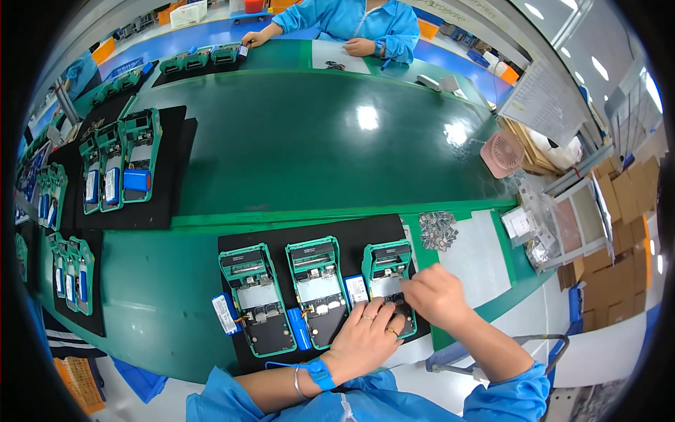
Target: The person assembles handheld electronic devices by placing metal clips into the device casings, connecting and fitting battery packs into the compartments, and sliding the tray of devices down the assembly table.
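Three green device housings with exposed electronics lie in a row on a black mat (344, 228). My left hand (367, 336) lies with its fingers spread over the lower part of the right-hand housing (387, 257), wearing rings and a blue wrist strap. Pinched fingers of my right hand (437, 294) touch that housing's right side; what they hold, if anything, is hidden. A blue-and-white battery (356, 290) sits left of it, partly under my left hand. Beside the middle housing (314, 281) is a blue battery (299, 329), and another battery (226, 314) is wired to the left housing (259, 299).
A pile of small grey parts (438, 231) lies by a white sheet (477, 257). More housings with batteries (137, 179) stand on black mats at left. A pink fan (502, 154) and plastic bags (540, 221) are at right. Across the green bench (281, 141), a person in blue works.
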Demonstrator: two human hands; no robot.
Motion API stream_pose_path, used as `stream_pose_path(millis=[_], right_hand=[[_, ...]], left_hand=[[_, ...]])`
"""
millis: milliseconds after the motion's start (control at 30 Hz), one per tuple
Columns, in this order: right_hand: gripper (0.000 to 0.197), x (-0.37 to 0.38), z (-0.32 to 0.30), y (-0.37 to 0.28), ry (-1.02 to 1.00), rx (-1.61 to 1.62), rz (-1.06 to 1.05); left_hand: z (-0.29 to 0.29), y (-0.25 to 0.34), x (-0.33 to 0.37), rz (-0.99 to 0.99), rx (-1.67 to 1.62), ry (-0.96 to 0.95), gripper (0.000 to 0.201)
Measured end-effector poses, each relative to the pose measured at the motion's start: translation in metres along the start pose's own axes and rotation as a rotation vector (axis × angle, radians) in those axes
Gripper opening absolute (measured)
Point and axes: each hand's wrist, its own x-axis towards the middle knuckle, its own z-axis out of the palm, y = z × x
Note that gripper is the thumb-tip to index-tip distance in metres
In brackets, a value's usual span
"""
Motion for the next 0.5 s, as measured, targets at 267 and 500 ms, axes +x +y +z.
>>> stream_pose_path(millis=[267, 500], right_hand=[[0.019, 0.005, 0.009, -0.005, -0.142, -0.210, -0.158], [0.013, 0.011, 0.006, -0.009, -0.172, -0.299, -0.223]], left_hand=[[0.005, -0.002, -0.002, 0.032, 0.004, 0.059, 0.041], [0.007, -0.003, -0.002, 0.033, 0.017, 0.078, 0.037]])
